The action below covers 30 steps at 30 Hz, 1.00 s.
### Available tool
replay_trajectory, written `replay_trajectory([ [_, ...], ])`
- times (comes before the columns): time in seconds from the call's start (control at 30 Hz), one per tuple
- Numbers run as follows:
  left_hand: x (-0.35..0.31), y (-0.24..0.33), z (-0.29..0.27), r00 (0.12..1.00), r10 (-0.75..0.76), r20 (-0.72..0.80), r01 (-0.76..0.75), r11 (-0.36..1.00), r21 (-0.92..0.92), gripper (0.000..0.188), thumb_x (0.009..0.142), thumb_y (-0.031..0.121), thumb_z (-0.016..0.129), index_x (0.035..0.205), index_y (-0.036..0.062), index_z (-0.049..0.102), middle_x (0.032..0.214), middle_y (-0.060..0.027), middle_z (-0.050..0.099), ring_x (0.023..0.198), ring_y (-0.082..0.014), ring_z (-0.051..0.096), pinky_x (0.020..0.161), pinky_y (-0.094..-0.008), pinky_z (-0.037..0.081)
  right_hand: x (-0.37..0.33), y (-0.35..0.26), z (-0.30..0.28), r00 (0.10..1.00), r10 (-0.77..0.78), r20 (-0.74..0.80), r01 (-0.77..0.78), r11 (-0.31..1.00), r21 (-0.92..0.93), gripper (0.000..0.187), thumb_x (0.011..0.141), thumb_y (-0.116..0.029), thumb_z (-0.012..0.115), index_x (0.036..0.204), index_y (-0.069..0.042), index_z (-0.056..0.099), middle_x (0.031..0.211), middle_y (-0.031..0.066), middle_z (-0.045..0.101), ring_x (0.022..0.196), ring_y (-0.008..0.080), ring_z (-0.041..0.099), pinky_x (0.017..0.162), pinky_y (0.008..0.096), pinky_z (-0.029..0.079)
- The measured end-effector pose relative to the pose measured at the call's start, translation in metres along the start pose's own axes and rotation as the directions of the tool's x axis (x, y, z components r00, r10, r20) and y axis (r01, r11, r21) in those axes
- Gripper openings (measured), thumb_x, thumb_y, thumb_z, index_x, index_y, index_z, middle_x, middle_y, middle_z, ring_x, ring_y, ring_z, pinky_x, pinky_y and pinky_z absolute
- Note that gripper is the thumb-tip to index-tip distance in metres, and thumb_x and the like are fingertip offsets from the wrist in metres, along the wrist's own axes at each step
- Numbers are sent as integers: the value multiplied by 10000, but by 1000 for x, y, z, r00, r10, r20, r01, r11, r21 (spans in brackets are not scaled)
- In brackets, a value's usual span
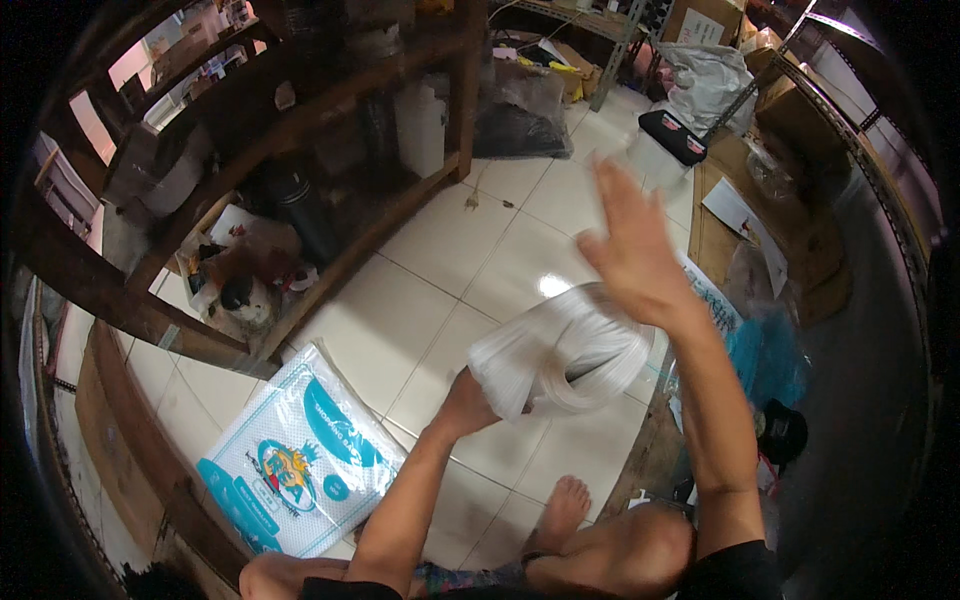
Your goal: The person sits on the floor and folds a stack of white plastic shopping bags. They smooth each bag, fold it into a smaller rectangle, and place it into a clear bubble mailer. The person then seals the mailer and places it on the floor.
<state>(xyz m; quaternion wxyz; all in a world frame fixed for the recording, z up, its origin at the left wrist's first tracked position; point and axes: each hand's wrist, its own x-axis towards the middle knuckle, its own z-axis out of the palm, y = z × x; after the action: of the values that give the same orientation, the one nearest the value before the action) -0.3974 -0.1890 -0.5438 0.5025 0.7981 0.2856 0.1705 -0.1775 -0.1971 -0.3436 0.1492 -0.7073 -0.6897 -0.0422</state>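
Right grip (632, 245) blurred — left grip (470, 405) partly hidden by white bundle (535, 345).

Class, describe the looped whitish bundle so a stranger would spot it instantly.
Start from the pale tiled floor in the middle. Above it, the left hand holds a whitish bundle. Unlike the rectangular white-and-turquoise package nearby, it curls into a loop.

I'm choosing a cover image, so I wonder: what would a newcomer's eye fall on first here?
Probably the white, looped bundle near the middle, held in the left hand, with the open, motion-blurred right hand just above it in the picture. Next would likely come the white package with turquoise print at the lower left, its colour standing out against the pale tiled floor.
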Motion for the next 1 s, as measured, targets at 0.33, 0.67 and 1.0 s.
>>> replay_trajectory([
  [0.33,4,-3,-2,994,102,-30,-102,995,2,748,723,418,845,1328,101,539,1347,-122,562,1293,-318,486,1112,-439,354,3,16,12,998,-8,69,9,1000,-17,815,963,-600,380,1556,-84,166,1534,298,253,1452,423,216,1170,600,84],
  [0.67,1,-3,-4,983,172,-72,-165,982,92,790,687,290,852,1343,55,481,1364,-157,512,1277,-338,473,1065,-404,409,13,-36,-18,976,-170,-139,187,975,119,801,966,-570,410,1549,-72,181,1532,270,272,1447,407,230,1177,591,97],
  [1.0,8,-14,4,957,278,-79,-260,949,180,1010,646,292,890,1455,66,329,1445,-146,414,1361,-332,385,1145,-398,338,-27,-20,-31,728,-656,198,540,728,423,405,823,-148,684,1206,-37,616,1210,152,600,1172,322,552,996,417,448],
])
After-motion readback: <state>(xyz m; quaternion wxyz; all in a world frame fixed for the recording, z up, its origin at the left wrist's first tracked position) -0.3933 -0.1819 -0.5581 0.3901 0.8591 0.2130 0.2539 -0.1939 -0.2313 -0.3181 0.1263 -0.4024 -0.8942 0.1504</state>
